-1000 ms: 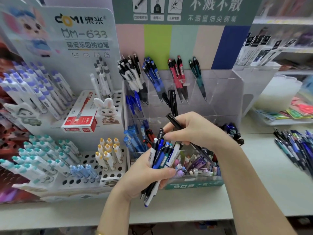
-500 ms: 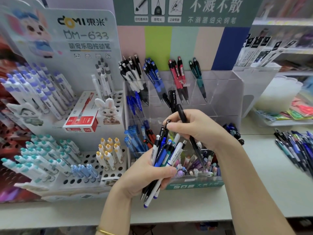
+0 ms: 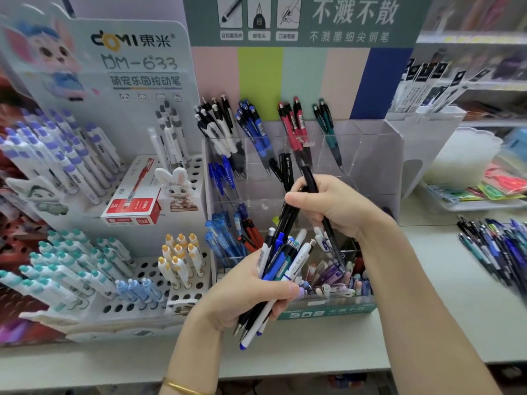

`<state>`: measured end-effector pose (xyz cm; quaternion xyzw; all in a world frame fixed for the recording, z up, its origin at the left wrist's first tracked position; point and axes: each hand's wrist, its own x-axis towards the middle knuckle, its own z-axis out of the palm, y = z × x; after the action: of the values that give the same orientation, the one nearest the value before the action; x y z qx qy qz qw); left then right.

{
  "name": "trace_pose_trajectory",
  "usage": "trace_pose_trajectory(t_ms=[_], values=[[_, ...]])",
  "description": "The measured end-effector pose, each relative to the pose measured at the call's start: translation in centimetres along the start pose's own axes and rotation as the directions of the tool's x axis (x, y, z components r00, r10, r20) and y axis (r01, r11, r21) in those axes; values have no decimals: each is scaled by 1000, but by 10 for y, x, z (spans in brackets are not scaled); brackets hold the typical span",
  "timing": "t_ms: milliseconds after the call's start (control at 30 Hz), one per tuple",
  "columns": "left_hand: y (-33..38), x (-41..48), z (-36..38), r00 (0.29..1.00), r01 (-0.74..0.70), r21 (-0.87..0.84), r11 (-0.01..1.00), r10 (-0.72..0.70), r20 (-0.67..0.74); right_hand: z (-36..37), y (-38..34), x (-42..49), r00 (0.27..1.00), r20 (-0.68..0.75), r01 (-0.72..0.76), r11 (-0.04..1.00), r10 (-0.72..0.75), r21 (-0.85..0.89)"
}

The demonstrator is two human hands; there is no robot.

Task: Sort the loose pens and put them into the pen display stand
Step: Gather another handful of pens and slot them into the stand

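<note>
Head view, nearest first: the left hand (image 3: 242,292) rises from six o'clock and grips a mixed bundle of pens (image 3: 281,263), tips down, with blue, white and black barrels fanning out of the fist. Just above it, toward one o'clock, the right hand (image 3: 330,203) is curled round a black pen (image 3: 309,178) that stands out of the top of the fist. Its thumb and forefinger appear to pinch a second black barrel at the top of the bundle. The step in hand looks like picking the blacks out of the mix. To do it well, the person should draw that barrel straight up along its length. The left grip should loosen only enough to free it, so its neighbours do not slide onto the counter (image 3: 427,309). Behind the hands at twelve o'clock stands the clear pen display stand (image 3: 368,155). A few stored black pens (image 3: 286,169) sit in a middle compartment, the likely home, and the new ones should go in the same way up. Farther off at three o'clock more loose pens (image 3: 496,246) lie heaped, so much sorting probably remains.
</note>
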<state>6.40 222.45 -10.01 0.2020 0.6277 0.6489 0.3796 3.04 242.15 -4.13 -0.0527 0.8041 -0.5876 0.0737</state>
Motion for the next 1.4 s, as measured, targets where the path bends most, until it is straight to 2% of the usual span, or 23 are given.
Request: trace_pose_trajectory(t_ms=[133,267,333,400,467,533,633,700,800,967,1100,1267,1333,1400], values=[[-1,4,-1,1000,15,-18,1000,-15,16,-2,-1,-2,998,47,-53,983,45,174],[-1,9,0,999,28,9,1000,-28,18,-3,3,-1,993,93,-88,986,76,138],[1,11,0,1000,27,6,1000,-27,12,-5,-3,1,997,-14,-71,996,72,56],[4,12,2,1000,13,-13,1000,-14,-10,-9,-11,4,975,-219,-20,1000,21,3],[6,14,3,999,6,-65,998,-9,-42,-18,-17,7,900,-430,75,997,-72,-10],[5,15,1,997,-3,-111,994,-5,-76,-26,-20,11,789,-587,170,982,-183,-77],[3,17,-3,989,-54,-93,994,40,-141,-29,-26,15,664,-677,228,948,-317,-220],[4,18,-5,985,-88,-133,987,66,-157,-30,-31,17,624,-680,223,921,-386,-318],[6,19,-6,983,-119,-156,981,94,-160,-29,-33,25,631,-652,170,895,-420,-413],[7,18,-4,980,-144,-166,976,117,-161,-24,-29,35,671,-621,158,897,-404,-413],[8,18,-3,979,-150,-182,972,121,-162,-20,-21,45,710,-599,68,883,-370,-465],[9,18,-1,978,-145,-194,970,110,-177,-12,-10,47,779,-555,-116,802,-293,-586],[10,18,0,978,-143,-209,967,106,-179,-7,-6,44,815,-526,-129,811,-241,-571],[10,18,1,978,-142,-222,965,103,-181,-4,-4,39,815,-538,-111,854,-213,-507]])
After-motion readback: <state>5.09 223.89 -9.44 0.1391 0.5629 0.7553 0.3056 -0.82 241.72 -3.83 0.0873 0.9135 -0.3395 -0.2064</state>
